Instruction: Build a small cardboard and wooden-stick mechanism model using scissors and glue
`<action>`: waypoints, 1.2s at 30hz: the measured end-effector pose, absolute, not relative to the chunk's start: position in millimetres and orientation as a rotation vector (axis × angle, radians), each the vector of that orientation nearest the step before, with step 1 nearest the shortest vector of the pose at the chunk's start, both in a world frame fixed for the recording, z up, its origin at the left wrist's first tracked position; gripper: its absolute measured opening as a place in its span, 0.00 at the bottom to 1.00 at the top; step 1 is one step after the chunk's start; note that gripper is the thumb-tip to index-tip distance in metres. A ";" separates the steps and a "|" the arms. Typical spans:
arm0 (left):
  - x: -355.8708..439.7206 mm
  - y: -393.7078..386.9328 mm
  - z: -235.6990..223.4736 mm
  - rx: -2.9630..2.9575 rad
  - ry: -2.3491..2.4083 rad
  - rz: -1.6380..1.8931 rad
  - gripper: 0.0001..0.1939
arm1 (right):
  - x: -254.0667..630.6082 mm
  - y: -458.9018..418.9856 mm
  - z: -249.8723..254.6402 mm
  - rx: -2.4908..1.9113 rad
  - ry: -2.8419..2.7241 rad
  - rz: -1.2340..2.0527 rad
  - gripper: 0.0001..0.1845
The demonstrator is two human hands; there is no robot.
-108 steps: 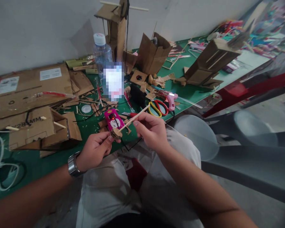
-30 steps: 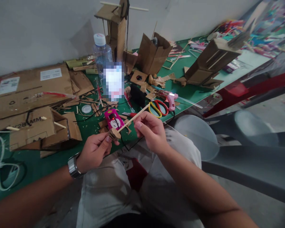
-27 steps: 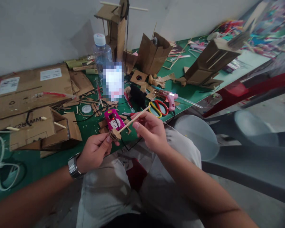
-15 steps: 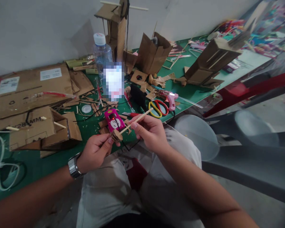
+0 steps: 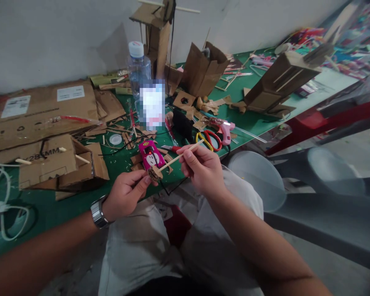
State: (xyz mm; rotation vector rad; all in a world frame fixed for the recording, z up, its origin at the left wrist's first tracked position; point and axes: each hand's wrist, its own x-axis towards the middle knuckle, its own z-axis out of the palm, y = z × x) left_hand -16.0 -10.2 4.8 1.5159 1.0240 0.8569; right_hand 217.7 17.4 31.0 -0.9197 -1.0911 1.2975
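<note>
My left hand (image 5: 125, 194) pinches a small round cardboard wheel (image 5: 154, 173) just over the table's near edge. A thin wooden stick (image 5: 180, 154) is stuck into the wheel and slants up to the right. My right hand (image 5: 201, 168) is closed round the stick's middle. Right behind the wheel a pink toy-like device (image 5: 149, 153) with a red light lies on the green mat (image 5: 117, 162). A watch sits on my left wrist.
Cardboard boxes (image 5: 49, 160) and scraps cover the left of the table. A water bottle (image 5: 138, 69), cardboard towers (image 5: 280, 78), scissors (image 5: 208, 139) and a pink glue gun (image 5: 226, 130) lie behind. A white cable (image 5: 2, 205) is far left; plastic stools (image 5: 255, 176) stand to the right.
The camera view shifted slightly, so everything sits a little further right. My right hand slid a bit along the stick; both hands keep their hold.
</note>
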 end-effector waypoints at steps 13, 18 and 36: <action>-16.3 -4.0 7.7 1.757 1.046 0.941 0.21 | 224.2 21.2 36.9 -0.978 -1.194 1.313 0.18; -15.0 -5.8 10.9 1.973 1.029 0.953 0.20 | 224.8 19.8 39.3 -1.050 -1.242 1.297 0.21; -15.1 -0.8 12.6 2.108 0.960 0.778 0.18 | 270.8 21.8 58.5 -1.055 -2.392 0.077 0.07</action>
